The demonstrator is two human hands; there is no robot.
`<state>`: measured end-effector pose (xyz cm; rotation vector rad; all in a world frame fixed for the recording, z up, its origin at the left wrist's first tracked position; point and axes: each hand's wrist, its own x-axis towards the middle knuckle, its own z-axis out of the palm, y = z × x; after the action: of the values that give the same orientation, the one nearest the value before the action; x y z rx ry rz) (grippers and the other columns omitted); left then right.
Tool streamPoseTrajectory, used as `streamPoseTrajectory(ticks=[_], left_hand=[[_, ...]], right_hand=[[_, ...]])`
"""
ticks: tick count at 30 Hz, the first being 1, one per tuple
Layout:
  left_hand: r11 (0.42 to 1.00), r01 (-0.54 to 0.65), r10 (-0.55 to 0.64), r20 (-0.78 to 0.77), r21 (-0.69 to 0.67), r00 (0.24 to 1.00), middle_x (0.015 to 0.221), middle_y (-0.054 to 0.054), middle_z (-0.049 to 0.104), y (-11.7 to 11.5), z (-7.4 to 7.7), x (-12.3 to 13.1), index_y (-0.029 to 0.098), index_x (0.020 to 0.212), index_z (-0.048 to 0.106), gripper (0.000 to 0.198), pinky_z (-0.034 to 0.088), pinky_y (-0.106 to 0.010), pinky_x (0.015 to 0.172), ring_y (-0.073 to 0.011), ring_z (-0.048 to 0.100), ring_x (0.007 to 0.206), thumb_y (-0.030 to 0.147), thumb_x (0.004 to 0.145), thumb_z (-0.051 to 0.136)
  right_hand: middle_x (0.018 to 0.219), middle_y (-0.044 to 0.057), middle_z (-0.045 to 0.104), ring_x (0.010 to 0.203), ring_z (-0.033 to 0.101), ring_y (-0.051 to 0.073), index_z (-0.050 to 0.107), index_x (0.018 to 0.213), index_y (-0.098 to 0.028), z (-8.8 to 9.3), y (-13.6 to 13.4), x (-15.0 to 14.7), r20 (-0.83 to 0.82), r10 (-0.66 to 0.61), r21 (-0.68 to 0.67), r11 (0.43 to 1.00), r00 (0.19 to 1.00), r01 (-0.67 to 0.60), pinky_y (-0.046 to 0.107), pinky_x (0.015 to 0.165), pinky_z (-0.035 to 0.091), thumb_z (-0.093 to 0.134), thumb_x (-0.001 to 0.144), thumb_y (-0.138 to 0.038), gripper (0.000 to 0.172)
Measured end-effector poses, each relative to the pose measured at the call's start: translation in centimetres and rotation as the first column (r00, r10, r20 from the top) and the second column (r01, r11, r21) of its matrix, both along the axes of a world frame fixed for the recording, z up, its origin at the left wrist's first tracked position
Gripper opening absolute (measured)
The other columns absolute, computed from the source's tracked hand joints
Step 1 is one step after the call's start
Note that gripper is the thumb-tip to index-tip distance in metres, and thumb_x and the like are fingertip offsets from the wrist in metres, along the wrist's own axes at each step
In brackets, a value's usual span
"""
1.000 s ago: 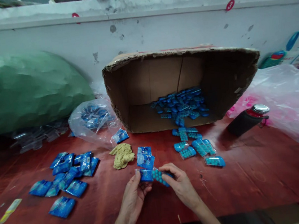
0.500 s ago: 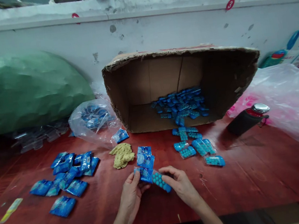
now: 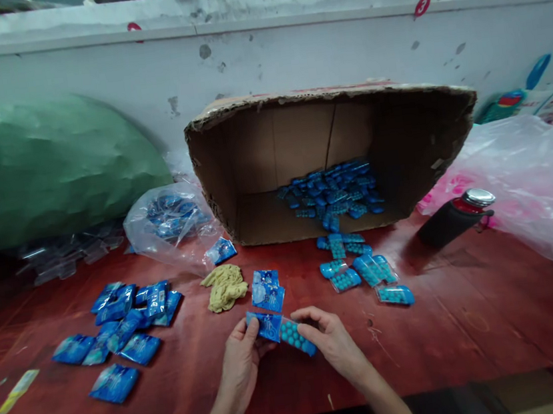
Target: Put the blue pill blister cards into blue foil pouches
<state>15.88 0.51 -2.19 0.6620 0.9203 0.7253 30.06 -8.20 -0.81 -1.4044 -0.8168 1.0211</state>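
Observation:
My left hand (image 3: 244,353) pinches a blue printed packet (image 3: 267,327) between thumb and fingers, near the front of the red table. In my right hand (image 3: 330,338) is a small clear pack of turquoise balls (image 3: 295,336) with a blue end. One end of this ball pack meets the packet's right edge; whether it is inside cannot be made out. Just beyond lie flat blue packets (image 3: 267,292), with a crumpled yellowish cloth (image 3: 224,287) to their left. Several more ball packs (image 3: 372,269) rest at the right, in front of the box.
A cardboard box (image 3: 239,228) lies on its side, holding many ball packs. Filled blue packets (image 3: 130,326) are heaped at left, near a clear bag (image 3: 170,247) and a large green sack (image 3: 50,167). A dark bottle (image 3: 447,221) leans in view at right beside pinkish plastic (image 3: 532,196).
The held packet has come slightly toward me, opening a gap from the flat packets beyond it. Both hands keep their grips; the whole view has shifted slightly.

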Motion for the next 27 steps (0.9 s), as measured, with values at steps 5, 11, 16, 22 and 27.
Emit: streamPoseTrajectory(ticks=[5, 11, 16, 22, 27], left_hand=[[1.000, -0.010, 0.010, -0.005, -0.026, 1.000, 0.063, -0.001, 0.066, 0.0, -0.2, 0.0, 0.014, 0.076, 0.058, 0.025, 0.049, -0.024, 0.051, -0.0132, 0.061, 0.055, 0.028, 0.060, 0.070], [0.998, -0.037, 0.033, -0.066, -0.059, 0.997, 0.059, -0.004, 0.066, -0.3, 0.0, 0.2, 0.011, 0.070, 0.060, 0.027, 0.048, -0.024, 0.048, -0.0144, 0.060, 0.052, 0.033, 0.059, 0.070], [0.998, -0.016, 0.010, -0.092, -0.062, 0.996, 0.059, -0.004, 0.065, -0.6, 0.0, 0.3, 0.011, 0.069, 0.060, 0.027, 0.046, -0.023, 0.045, -0.0144, 0.059, 0.051, 0.034, 0.059, 0.069], [1.000, 0.006, -0.009, -0.124, -0.027, 0.992, 0.059, -0.002, 0.064, -0.9, -0.5, 0.3, 0.012, 0.072, 0.059, 0.029, 0.048, -0.024, 0.047, -0.0130, 0.058, 0.050, 0.033, 0.057, 0.071], [0.999, -0.022, 0.020, -0.044, -0.044, 0.999, 0.065, 0.000, 0.065, -1.5, -0.2, 0.9, 0.015, 0.081, 0.057, 0.029, 0.050, -0.026, 0.053, -0.0133, 0.060, 0.055, 0.030, 0.060, 0.070]], right_hand=[[0.085, 0.002, 0.064, 0.080, 0.058, 0.017, 0.067, 0.083, -0.020, 0.4, -0.1, 0.0, 0.170, -0.034, 0.051, 0.998, 0.985, 0.025, 0.027, 0.074, 0.044, 0.056, 0.075, -0.023, 0.014], [0.078, 0.001, 0.065, 0.071, 0.059, 0.016, 0.065, 0.083, -0.018, -0.3, 0.1, -0.2, 0.009, -0.022, -0.002, 1.000, 1.000, 0.022, 0.025, 0.064, 0.046, 0.058, 0.073, -0.028, 0.016], [0.075, 0.000, 0.065, 0.069, 0.059, 0.015, 0.065, 0.083, -0.018, -0.1, 0.0, -0.2, -0.032, -0.019, -0.018, 1.000, 0.999, 0.018, 0.024, 0.062, 0.046, 0.057, 0.074, -0.027, 0.014], [0.082, 0.001, 0.063, 0.078, 0.057, 0.016, 0.065, 0.081, -0.020, 0.4, -0.1, -0.2, 0.159, 0.015, 0.047, 0.999, 0.987, -0.023, 0.025, 0.073, 0.043, 0.055, 0.074, -0.019, 0.012], [0.073, 0.000, 0.059, 0.068, 0.055, 0.014, 0.058, 0.081, -0.017, -1.4, 0.7, -1.7, 0.038, -0.131, -0.010, 0.991, 0.991, 0.131, 0.024, 0.061, 0.044, 0.055, 0.074, -0.023, 0.009]])
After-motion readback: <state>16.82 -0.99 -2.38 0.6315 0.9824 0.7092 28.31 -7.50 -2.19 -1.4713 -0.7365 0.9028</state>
